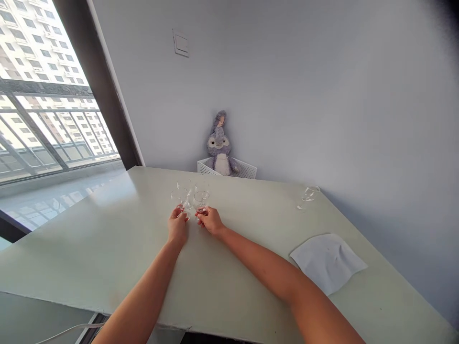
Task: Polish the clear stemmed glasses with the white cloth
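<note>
Both my arms reach out over the pale table. My left hand (178, 223) is closed around the lower part of a clear stemmed wine glass (179, 195). Right beside it, my right hand (210, 220) grips a second stemmed wine glass (201, 197) low on its bowl. Both glasses stand upright, and their lower parts are partly hidden by my fingers. Just behind them are more clear glasses (191, 185), whose outlines overlap so that I cannot tell them apart well.
Another wine glass (309, 195) lies tilted near the table's far right edge. A white cloth (328, 263) is spread at the right of the table (118, 248). Behind the far edge, a plush rabbit (219, 148) sits in a white perforated basket (247, 170). A window is at the left.
</note>
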`<state>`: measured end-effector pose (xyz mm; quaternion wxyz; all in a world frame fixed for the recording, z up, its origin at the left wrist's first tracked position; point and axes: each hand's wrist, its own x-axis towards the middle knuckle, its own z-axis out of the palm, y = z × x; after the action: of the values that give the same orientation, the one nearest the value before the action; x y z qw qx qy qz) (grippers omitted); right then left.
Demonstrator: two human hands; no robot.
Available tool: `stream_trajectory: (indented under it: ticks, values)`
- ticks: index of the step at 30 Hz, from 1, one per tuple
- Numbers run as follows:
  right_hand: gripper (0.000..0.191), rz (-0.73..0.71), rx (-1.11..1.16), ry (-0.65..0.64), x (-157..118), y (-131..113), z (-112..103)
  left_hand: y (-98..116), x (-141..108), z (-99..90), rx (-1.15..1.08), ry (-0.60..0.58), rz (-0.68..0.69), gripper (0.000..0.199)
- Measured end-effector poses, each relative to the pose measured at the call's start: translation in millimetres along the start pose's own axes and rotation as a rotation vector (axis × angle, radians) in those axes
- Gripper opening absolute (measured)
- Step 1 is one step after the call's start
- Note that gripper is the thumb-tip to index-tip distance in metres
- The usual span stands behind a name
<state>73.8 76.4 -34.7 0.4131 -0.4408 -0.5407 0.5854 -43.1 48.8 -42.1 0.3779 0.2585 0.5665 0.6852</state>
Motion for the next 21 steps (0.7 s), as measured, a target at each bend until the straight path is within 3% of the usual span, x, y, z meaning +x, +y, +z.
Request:
stream_trajectory:
  ticks: [6, 10, 13, 18, 21]
  values:
    - [0.031, 0.028, 0.027, 0.021, 10.4, -2.9, -3.0, -3.8, 2.2, 0.4, 0.031, -0.034, 0.026, 0.035]
    - [0.032, 0.065, 0.057, 0.175, 1.6, -3.0, -34.9, -7.2, 3.8, -1.7, 0.02, -0.006, 0.015, 0.045]
    - [0.027, 0.093, 0.08, 0.407, -8.4, -3.0, -90.1, -7.4, 3.4, -1.7, -0.006, 0.043, -0.008, 0.049]
    - [0.023, 0.126, 0.072, 0.88, -28.1, -10.0, -213.6, -4.0, 0.3, 1.5, -0.017, 0.078, -0.021, 0.051]
    - [0.03, 0.069, 0.011, 1.086, -37.0, -14.5, -273.9, -2.4, -1.1, 2.6, -0.016, 0.085, -0.014, 0.05]
